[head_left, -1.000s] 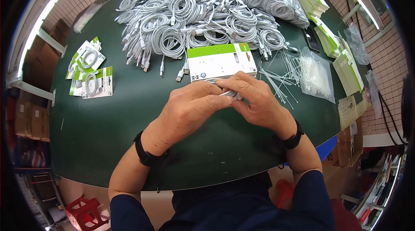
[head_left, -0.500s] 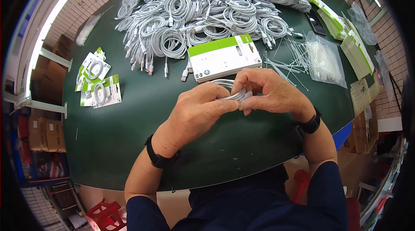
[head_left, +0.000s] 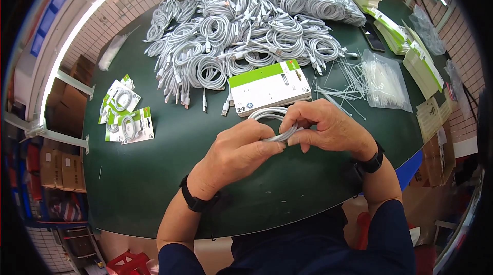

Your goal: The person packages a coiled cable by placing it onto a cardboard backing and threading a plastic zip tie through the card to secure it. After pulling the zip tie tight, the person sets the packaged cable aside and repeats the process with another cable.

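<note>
Between my two hands is a coiled white USB cable (head_left: pixel 268 112), held above the dark green table just in front of a stack of white-and-green packaging cards (head_left: pixel 271 90). My left hand (head_left: pixel 237 147) pinches the coil's left side with thumb and fingers. On the other side my right hand (head_left: pixel 327 128) grips the loops between bent fingers and thumb, which hide part of the cable and its ends. A large heap of similar coiled cables (head_left: pixel 213 31) lies behind the cards.
At the left lie several cards with cables on them (head_left: pixel 136 127). Loose cable ties (head_left: pixel 352 80) and a clear bag of ties (head_left: pixel 384 82) are on the right, near a phone (head_left: pixel 374 38). More card stacks (head_left: pixel 423 67) line the right table edge.
The whole view has shifted, so the table sits lower in the picture. My hands stay on the coil, with the fingertips slightly rearranged and more of the loop showing above them.
</note>
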Motion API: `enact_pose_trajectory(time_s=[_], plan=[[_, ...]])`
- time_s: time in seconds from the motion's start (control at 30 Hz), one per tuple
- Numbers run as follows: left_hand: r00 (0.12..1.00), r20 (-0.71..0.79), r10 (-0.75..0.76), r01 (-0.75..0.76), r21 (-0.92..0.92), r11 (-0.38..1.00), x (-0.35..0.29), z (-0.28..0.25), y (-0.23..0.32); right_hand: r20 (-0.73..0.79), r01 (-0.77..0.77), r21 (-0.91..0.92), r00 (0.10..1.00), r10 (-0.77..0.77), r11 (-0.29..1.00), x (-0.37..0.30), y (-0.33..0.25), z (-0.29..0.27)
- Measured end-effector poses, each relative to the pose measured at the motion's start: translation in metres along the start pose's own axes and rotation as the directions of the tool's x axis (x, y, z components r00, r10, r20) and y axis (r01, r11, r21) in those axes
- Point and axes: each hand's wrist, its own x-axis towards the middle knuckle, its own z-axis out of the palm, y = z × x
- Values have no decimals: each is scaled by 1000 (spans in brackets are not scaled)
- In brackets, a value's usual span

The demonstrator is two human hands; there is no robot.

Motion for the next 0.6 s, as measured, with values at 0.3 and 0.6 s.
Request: enact_pose_trajectory(time_s=[0.3, 0.6], plan=[[991, 5, 132, -132, 56, 990, 20, -13, -9, -97, 509, -573, 736, -670, 642, 2, 5, 6], [976, -121, -182, 190, 58, 980, 28, 10, -50, -267, 360, -666, 703, -659, 654, 8, 31, -29]])
